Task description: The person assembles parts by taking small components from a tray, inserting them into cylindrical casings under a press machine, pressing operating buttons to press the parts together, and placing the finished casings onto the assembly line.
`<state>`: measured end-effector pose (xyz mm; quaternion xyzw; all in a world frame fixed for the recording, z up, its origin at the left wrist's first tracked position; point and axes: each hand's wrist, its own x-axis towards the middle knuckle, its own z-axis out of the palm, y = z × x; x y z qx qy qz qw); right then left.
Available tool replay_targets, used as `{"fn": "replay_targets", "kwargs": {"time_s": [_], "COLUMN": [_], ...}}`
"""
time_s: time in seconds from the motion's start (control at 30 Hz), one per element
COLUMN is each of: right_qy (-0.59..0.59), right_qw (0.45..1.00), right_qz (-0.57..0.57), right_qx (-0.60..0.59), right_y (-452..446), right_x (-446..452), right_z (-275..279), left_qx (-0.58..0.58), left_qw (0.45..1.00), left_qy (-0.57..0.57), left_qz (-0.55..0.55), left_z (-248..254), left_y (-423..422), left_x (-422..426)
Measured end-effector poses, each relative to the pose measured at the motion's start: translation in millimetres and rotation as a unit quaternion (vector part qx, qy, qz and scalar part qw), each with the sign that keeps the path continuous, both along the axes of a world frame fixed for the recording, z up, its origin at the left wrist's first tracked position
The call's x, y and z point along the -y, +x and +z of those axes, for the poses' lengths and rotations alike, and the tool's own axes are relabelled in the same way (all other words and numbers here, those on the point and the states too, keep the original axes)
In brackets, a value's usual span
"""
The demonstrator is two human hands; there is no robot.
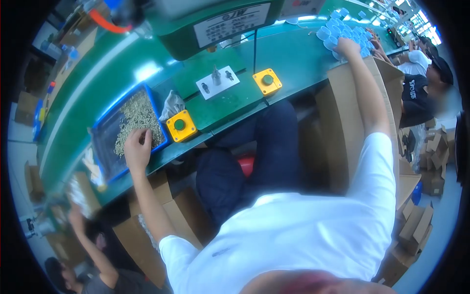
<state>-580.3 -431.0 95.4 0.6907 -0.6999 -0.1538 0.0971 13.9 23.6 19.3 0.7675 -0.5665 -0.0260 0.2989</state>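
My left hand [137, 150] is over the near side of a blue-rimmed tray [157, 109], its thumb and fingers curled together at a heap of small brass-coloured metal parts [136, 115]. What sits between those fingertips is too small to make out. Far to the right, my right hand [347, 48] reaches into a pile of translucent light-blue plastic cups [338, 30]. Its fingers are closed on a cup [330, 43] at the near edge of the pile. Between the hands, a metal fixture plate [218, 82] with an upright pin lies under a green machine head [220, 29].
Yellow boxes with green push buttons, a left one [181, 125] and a right one [267, 82], flank the fixture. A crumpled grey cloth [172, 105] lies by the tray. An open cardboard box [345, 122] stands under my right arm. Other people sit at both sides.
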Motion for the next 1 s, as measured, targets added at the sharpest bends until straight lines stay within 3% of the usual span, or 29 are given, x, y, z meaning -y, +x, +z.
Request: {"fn": "replay_targets", "kwargs": {"time_s": [0.17,0.27,0.33,0.37,0.4,0.47,0.6,0.87,1.0], "right_qy": [0.065,-0.06,-0.234,-0.194,-0.141,0.001,-0.146,-0.272,-0.314], "right_qw": [0.996,0.984,0.943,0.898,0.795,0.655,0.551,0.65,0.627], "right_qz": [0.057,0.142,0.234,0.278,0.293,0.249,0.344,0.423,0.438], "right_qx": [-0.028,-0.086,0.034,0.282,0.512,0.713,0.746,0.569,0.563], "right_y": [-68.0,-17.6,19.2,44.1,76.1,140.5,237.6,293.1,293.1], "right_x": [33.8,-8.5,-38.2,-62.0,-96.2,-179.4,-252.4,-259.7,-254.2], "right_z": [-33.2,-23.5,-32.2,-28.6,-23.6,-9.8,-20.0,-25.3,-27.3], "left_qx": [0.014,0.013,0.021,0.017,0.01,-0.001,0.03,0.018,0.022], "left_qw": [1.0,0.999,1.0,1.0,1.0,1.0,0.999,1.0,0.999], "left_qy": [-0.017,-0.001,-0.019,-0.018,-0.01,0.011,-0.013,-0.01,-0.026], "left_qz": [0.009,0.037,0.001,0.006,0.013,0.019,-0.003,0.018,0.012], "left_z": [-7.9,-4.5,-4.3,-5.2,-4.9,-3.7,-10.4,-8.2,-7.0], "left_y": [1.3,2.8,4.0,3.4,3.6,2.5,8.0,4.9,3.2], "left_x": [0.2,-5.1,-2.5,-4.6,-3.5,0.6,-2.0,-1.3,-0.4]}}
